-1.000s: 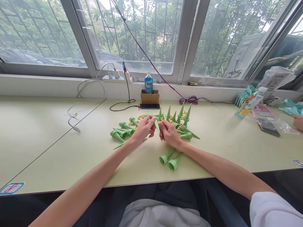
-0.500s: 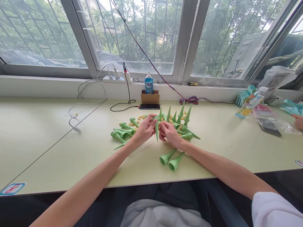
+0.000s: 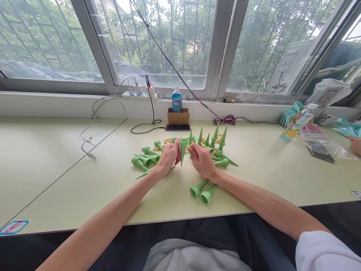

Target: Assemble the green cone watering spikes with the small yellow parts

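My left hand (image 3: 168,157) pinches a green plastic cone spike (image 3: 183,149), its open mouth up and its tip pointing down. My right hand (image 3: 200,159) sits right beside it with fingers closed, fingertips at the cone's rim; what they pinch is too small to name. Behind the hands lies a pile of green cones (image 3: 144,159), some standing tip up (image 3: 222,138), mixed with small yellow pieces (image 3: 168,140). Two capped green cones (image 3: 203,190) lie on the table nearer to me.
A pale green table (image 3: 84,180) runs under a window. A dark phone (image 3: 177,127) leans by a cardboard box, a blue bottle (image 3: 176,100) behind it. Cables (image 3: 87,145) lie left. Bottle, bags and teal items (image 3: 296,122) sit right, with another person's hand (image 3: 355,145).
The held cone has swung from a slant to upright, mouth up and tip down. Both hands stayed in place above the pile.
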`<state>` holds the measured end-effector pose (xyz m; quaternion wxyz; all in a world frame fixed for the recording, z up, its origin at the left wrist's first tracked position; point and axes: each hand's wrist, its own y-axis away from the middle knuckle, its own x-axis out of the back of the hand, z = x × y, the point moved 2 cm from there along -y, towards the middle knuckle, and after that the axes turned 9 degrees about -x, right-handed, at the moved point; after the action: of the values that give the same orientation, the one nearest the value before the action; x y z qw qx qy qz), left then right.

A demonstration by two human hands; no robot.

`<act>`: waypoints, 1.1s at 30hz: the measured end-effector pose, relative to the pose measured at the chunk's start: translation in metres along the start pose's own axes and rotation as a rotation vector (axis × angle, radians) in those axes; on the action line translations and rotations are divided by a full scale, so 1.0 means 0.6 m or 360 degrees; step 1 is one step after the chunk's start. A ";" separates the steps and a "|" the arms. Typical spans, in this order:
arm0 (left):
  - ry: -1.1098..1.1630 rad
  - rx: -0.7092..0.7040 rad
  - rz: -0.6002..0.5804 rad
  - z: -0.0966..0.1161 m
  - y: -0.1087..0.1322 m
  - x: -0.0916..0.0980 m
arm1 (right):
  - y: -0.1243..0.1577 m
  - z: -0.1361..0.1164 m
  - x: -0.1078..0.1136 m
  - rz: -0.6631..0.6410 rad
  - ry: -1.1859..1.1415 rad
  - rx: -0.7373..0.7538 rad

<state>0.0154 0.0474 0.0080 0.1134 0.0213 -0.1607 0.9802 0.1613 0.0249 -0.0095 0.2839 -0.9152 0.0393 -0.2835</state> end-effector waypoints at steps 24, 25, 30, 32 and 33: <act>0.0302 0.0530 -0.0383 0.005 0.002 0.003 | 0.001 0.004 0.001 0.0015 -0.0003 0.0099; 0.0301 0.0527 -0.0384 0.005 0.002 0.003 | 0.000 0.006 0.001 0.0017 -0.0005 0.0096; 0.0327 0.0483 -0.0374 0.003 0.002 0.007 | -0.003 0.012 0.002 0.0003 -0.0005 0.0084; 0.0344 0.0476 -0.0370 0.003 0.002 0.007 | -0.004 0.012 0.002 0.0010 0.0006 0.0081; 0.0352 0.0472 -0.0364 0.004 0.002 0.007 | -0.004 0.011 0.003 0.0019 0.0015 0.0080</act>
<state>0.0111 0.0467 0.0102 0.2366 -0.0518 0.0023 0.9702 0.1661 0.0302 -0.0118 0.3083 -0.9062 0.0390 -0.2868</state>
